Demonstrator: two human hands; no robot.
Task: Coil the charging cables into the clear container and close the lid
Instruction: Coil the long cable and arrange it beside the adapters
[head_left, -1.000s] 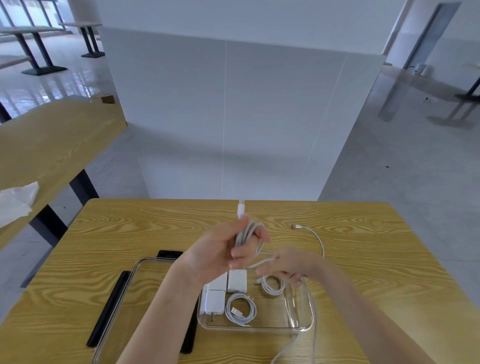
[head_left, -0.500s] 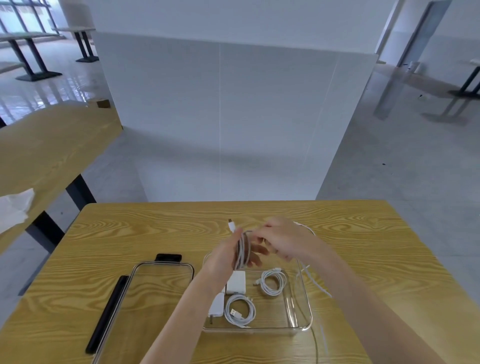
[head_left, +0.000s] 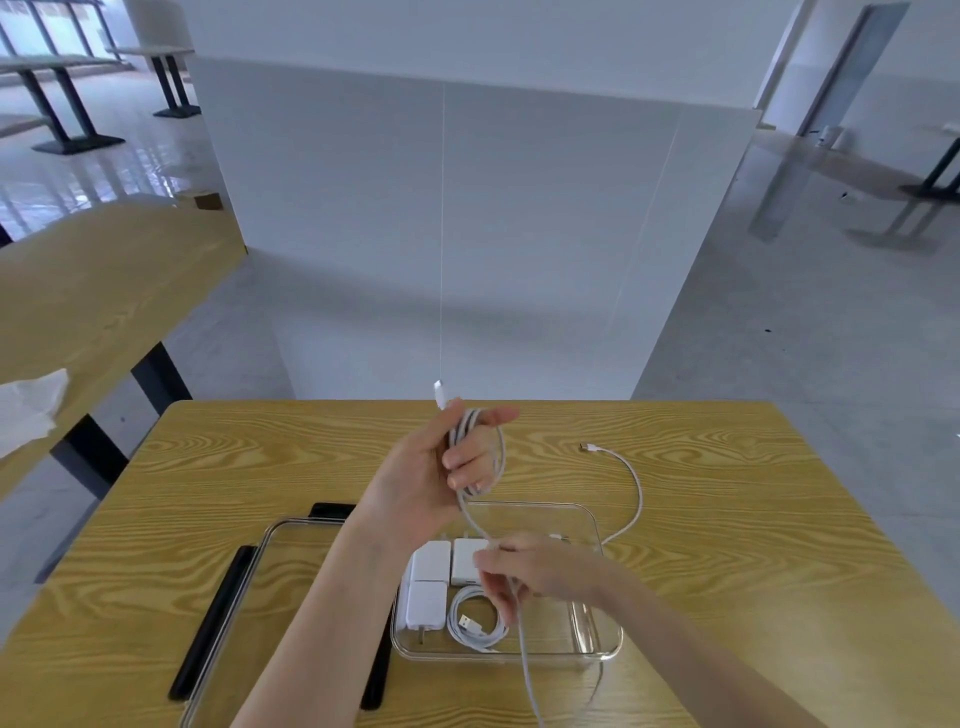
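My left hand (head_left: 434, 470) is raised above the table with several loops of a white charging cable (head_left: 498, 452) wound round its fingers; the plug end sticks up above the thumb. My right hand (head_left: 524, 569) hovers over the clear container (head_left: 608, 652) and pinches the same cable's loose strand, which runs down past the table's front edge. Inside the container lie white power adapters (head_left: 431, 564) and a coiled white cable (head_left: 475, 623). The cable's free end (head_left: 623, 467) curves across the table to the right. The clear lid (head_left: 270, 540) with black clips lies left of the container.
The wooden table (head_left: 753, 519) has bare room to the right and at the back. A white partition wall (head_left: 467, 234) stands just behind it. Another wooden table (head_left: 93, 280) with a white tissue (head_left: 31, 410) stands at the left.
My right hand has dropped from beside my left hand down to over the container, drawing the strand along. My left hand has risen slightly with the loops on it.
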